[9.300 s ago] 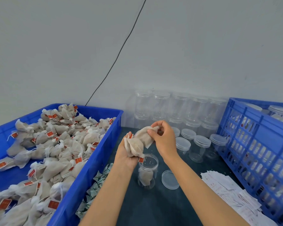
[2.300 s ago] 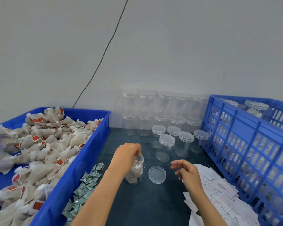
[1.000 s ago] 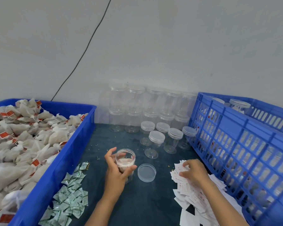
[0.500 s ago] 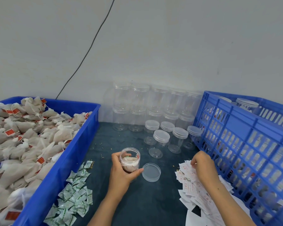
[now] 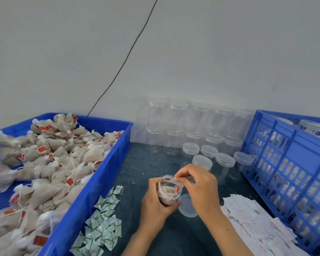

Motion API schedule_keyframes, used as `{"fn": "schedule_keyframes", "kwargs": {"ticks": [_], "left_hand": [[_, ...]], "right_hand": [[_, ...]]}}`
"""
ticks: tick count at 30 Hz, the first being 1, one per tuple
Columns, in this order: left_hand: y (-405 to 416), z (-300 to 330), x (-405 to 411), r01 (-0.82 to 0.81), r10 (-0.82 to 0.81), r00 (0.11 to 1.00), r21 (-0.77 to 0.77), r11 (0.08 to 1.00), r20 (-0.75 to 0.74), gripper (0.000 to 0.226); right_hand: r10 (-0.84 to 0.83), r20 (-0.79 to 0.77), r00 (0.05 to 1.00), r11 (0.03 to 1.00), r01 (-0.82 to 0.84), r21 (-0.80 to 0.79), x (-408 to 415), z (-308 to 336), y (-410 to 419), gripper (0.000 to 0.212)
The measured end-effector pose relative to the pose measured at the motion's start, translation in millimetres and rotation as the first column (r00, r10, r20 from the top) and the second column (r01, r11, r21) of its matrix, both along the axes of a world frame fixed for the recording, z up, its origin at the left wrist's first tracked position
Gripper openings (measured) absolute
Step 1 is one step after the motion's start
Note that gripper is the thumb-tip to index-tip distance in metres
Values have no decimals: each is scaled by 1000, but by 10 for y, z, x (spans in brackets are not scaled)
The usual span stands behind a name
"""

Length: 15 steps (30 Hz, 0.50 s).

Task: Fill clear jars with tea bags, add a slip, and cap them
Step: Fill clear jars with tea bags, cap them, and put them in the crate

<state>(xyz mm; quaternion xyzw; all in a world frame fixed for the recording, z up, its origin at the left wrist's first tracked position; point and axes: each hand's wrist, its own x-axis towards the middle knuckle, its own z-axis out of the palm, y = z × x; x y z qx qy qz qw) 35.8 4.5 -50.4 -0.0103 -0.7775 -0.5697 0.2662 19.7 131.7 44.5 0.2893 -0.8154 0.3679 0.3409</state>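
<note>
My left hand (image 5: 153,202) grips a small clear jar (image 5: 169,193) stuffed with tea bags, lifted a little and tilted toward me. At the jar's mouth my right hand (image 5: 199,189) pinches a white paper slip (image 5: 172,181). The jar's clear lid (image 5: 187,206) lies flat on the dark mat just right of the jar, partly hidden by my right hand. A heap of white slips (image 5: 253,222) spreads over the mat at the lower right. Loose tea bags (image 5: 50,163) with red tags fill the blue bin (image 5: 92,193) on the left.
Small green-and-white sachets (image 5: 103,222) lie scattered beside the bin. Several empty capped jars (image 5: 201,161) stand behind, with taller stacked ones (image 5: 175,126) against the wall. A blue slatted crate (image 5: 288,174) holding jars borders the right side.
My right hand left the slip heap with one slip and came over to the jar's mouth. My left hand has kept hold of the jar and tilted it.
</note>
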Motion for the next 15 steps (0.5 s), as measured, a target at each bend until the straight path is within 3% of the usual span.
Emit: {"fn": "schedule_keyframes", "kwargs": {"ticks": [2, 7, 11, 15], "left_hand": [[13, 12, 3, -2, 2, 1000, -14, 1000, -11, 67], [30, 33, 2, -12, 11, 999, -26, 1000, -30, 63], [40, 30, -5, -19, 18, 999, -35, 999, -27, 63], [55, 40, -10, -21, 20, 999, -38, 999, -26, 61]], "right_hand": [[-6, -110, 994, 1000, 9, 29, -11, -109, -67, 13], [64, 91, 994, 978, -44, -203, -61, -302, -108, 20], [118, 84, 989, 988, -108, -115, -45, -348, -49, 11], [16, 41, 999, 997, -19, 78, -65, -307, -2, 6]]}}
